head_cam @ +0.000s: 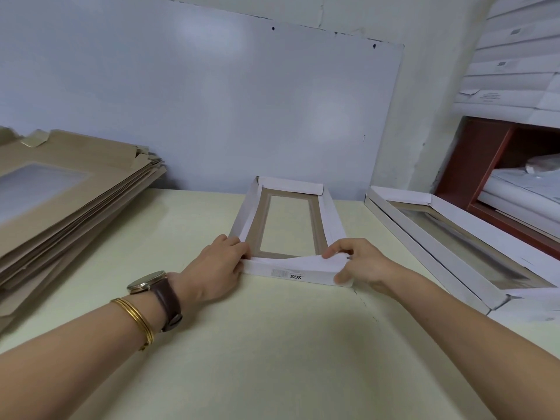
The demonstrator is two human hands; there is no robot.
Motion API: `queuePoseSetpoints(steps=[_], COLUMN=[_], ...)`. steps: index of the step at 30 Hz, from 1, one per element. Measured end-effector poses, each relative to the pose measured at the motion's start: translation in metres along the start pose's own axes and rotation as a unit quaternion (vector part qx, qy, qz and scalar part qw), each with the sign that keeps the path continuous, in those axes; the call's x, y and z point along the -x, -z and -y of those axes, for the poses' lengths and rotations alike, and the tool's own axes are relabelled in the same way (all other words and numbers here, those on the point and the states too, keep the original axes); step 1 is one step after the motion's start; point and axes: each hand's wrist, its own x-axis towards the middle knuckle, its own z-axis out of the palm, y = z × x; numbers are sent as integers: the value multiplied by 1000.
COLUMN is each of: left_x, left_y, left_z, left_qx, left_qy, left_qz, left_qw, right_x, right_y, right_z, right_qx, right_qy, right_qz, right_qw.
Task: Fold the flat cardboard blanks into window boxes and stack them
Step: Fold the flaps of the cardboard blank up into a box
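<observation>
While resting low on the table [272, 344], holding the near end of the half-folded window box [256, 222]: left hand [216, 268] curled round its left corner, fingertips tucked inside; right hand [363, 265] pinching the white flap [303, 263] between thumb and forefinger. Left of the fingers, across a broad strip of table, stacked flat blanks [75, 201]; right, near, a folded box [418, 253]. Beyond the fingertips, far end near the wall board [212, 101].

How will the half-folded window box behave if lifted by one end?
Probably light and flexy: the near flap bows in the grip of the right hand. The window box would likely twist, since the large window leaves only a narrow frame. Should slide easily on the smooth table.
</observation>
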Motion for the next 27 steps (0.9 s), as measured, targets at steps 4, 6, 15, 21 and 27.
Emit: queuePoseSetpoints(steps=[4,6,15,21,27], left_x=[1,1,2,1,0], left_y=[0,0,-1,1,0], left_z=[2,2,4,2,-4], left_qx=[2,1,4,-14,-61], left_qy=[-3,-6,-18,-10,2], left_qz=[2,2,-2,17,1], left_qw=[1000,1000,1000,1000,998], right_x=[2,3,10,17,16], right_y=[2,4,5,-1,-3], right_z=[-3,-4,-4,-2,-4], right_qx=[40,75,219,321,340], right_qy=[32,54,104,89,101], right_qz=[26,41,91,65,39], right_qw=[998,995,966,941,934])
